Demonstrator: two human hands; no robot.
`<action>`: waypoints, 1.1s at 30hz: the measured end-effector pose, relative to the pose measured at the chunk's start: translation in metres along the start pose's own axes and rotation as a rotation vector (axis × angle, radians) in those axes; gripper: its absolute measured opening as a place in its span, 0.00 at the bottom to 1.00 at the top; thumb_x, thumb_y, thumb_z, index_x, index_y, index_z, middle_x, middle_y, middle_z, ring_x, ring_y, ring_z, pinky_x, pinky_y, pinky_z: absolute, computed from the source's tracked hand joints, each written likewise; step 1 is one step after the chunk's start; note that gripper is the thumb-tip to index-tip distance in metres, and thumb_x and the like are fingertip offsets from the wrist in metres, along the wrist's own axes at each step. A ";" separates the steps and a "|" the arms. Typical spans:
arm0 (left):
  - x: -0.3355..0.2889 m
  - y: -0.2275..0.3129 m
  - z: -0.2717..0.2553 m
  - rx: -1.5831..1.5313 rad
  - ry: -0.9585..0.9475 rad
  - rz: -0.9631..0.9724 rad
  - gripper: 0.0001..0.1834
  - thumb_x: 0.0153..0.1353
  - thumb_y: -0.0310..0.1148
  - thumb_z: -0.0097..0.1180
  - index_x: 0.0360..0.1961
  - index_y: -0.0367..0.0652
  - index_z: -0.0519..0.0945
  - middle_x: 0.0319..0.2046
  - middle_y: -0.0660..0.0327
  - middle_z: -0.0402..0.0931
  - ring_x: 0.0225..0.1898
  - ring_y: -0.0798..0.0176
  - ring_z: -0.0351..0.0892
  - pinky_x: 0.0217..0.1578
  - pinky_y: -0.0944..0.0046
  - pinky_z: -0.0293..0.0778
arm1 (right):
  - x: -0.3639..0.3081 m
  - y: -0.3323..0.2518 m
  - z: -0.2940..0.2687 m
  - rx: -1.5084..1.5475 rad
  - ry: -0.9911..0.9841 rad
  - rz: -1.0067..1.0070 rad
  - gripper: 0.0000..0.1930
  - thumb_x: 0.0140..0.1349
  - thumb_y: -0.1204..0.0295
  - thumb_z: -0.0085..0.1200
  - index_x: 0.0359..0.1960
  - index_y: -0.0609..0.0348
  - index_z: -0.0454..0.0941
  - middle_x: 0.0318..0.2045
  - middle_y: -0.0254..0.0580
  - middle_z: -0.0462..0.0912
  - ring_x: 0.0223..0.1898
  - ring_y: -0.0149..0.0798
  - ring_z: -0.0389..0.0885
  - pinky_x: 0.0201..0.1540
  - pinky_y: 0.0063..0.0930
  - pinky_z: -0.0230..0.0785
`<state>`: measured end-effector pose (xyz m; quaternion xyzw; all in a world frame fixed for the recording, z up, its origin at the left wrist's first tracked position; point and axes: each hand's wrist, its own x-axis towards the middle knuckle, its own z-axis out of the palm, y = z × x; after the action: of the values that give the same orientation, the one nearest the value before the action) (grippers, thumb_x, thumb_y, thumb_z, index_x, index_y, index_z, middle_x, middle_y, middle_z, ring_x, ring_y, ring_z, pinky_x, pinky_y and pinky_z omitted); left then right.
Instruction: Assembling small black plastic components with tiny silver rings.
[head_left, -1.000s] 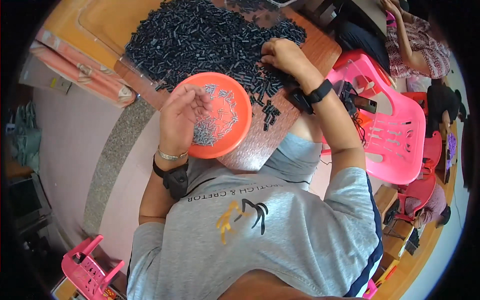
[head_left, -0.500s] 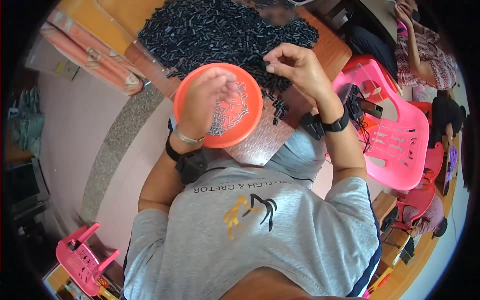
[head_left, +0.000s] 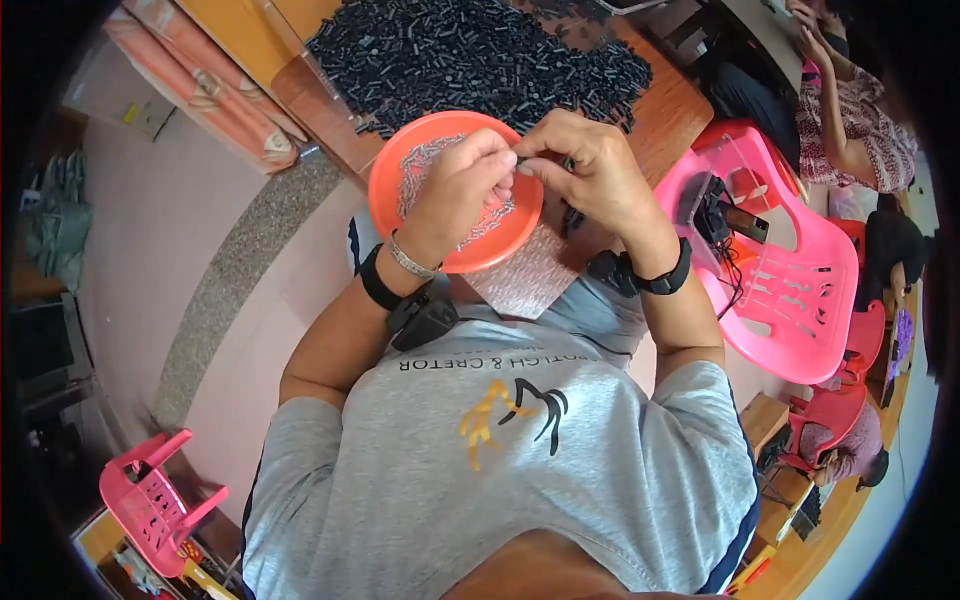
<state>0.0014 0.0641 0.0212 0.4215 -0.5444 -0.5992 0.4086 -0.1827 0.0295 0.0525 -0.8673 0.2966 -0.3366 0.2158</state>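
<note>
My left hand (head_left: 455, 190) has come up off the orange dish (head_left: 390, 170) of metal pins, meeting my right hand (head_left: 585, 165); both now pinch one small black part (head_left: 520, 160) (fitting, I judge). Beyond, the black heap (head_left: 480, 50) covers the counter (head_left: 675, 110).

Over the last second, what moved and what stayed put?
The right hand left the pile of small black parts and came in over the orange dish. The left hand rose from the dish to meet it, fingertips pinching a small black piece between them. The dish and pile stayed in place.
</note>
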 end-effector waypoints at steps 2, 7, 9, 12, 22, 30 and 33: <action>0.001 -0.007 -0.003 -0.016 -0.015 0.023 0.10 0.65 0.34 0.43 0.37 0.38 0.72 0.29 0.61 0.74 0.31 0.71 0.74 0.33 0.74 0.69 | 0.001 -0.003 0.001 0.006 -0.002 0.005 0.09 0.48 0.80 0.59 0.34 0.60 0.80 0.27 0.41 0.79 0.28 0.37 0.80 0.31 0.27 0.73; -0.005 -0.014 -0.003 -0.291 0.011 -0.023 0.09 0.64 0.33 0.42 0.37 0.38 0.72 0.29 0.61 0.74 0.31 0.70 0.74 0.33 0.73 0.69 | 0.001 -0.011 0.007 0.133 0.040 0.157 0.10 0.47 0.80 0.60 0.34 0.61 0.79 0.27 0.42 0.79 0.29 0.41 0.81 0.32 0.28 0.73; -0.006 -0.013 -0.003 -0.343 0.012 -0.030 0.09 0.64 0.32 0.42 0.37 0.38 0.72 0.30 0.60 0.74 0.31 0.69 0.75 0.34 0.72 0.69 | 0.001 -0.016 0.010 0.122 0.045 0.164 0.11 0.46 0.79 0.61 0.34 0.62 0.79 0.28 0.43 0.79 0.30 0.42 0.81 0.32 0.28 0.73; -0.003 -0.016 -0.005 -0.363 0.001 0.010 0.10 0.64 0.33 0.43 0.38 0.37 0.72 0.30 0.60 0.75 0.31 0.69 0.75 0.34 0.72 0.69 | 0.003 -0.013 0.017 0.003 0.067 0.070 0.12 0.46 0.78 0.61 0.34 0.63 0.79 0.28 0.44 0.79 0.30 0.42 0.81 0.32 0.28 0.73; -0.017 -0.019 -0.034 -0.318 -0.015 0.000 0.10 0.61 0.34 0.49 0.34 0.37 0.76 0.25 0.63 0.74 0.27 0.71 0.74 0.31 0.73 0.69 | 0.011 -0.008 0.028 0.031 -0.049 -0.029 0.10 0.47 0.74 0.60 0.34 0.57 0.81 0.31 0.42 0.80 0.34 0.46 0.79 0.37 0.33 0.72; -0.022 -0.030 -0.042 -0.424 0.069 0.025 0.11 0.63 0.34 0.46 0.36 0.37 0.74 0.28 0.61 0.74 0.31 0.67 0.75 0.35 0.69 0.70 | -0.002 0.005 0.048 -0.310 -0.410 0.155 0.07 0.49 0.70 0.59 0.30 0.57 0.79 0.30 0.42 0.80 0.32 0.47 0.79 0.33 0.38 0.71; -0.024 -0.032 -0.044 -0.431 0.074 0.031 0.10 0.63 0.33 0.47 0.36 0.36 0.74 0.28 0.61 0.74 0.32 0.67 0.75 0.36 0.69 0.70 | 0.001 0.003 0.057 -0.405 -0.483 0.172 0.08 0.49 0.67 0.58 0.30 0.55 0.79 0.29 0.42 0.80 0.32 0.48 0.79 0.33 0.40 0.72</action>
<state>0.0498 0.0755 -0.0113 0.3378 -0.3949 -0.6795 0.5180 -0.1419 0.0366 0.0125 -0.9192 0.3698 -0.0360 0.1306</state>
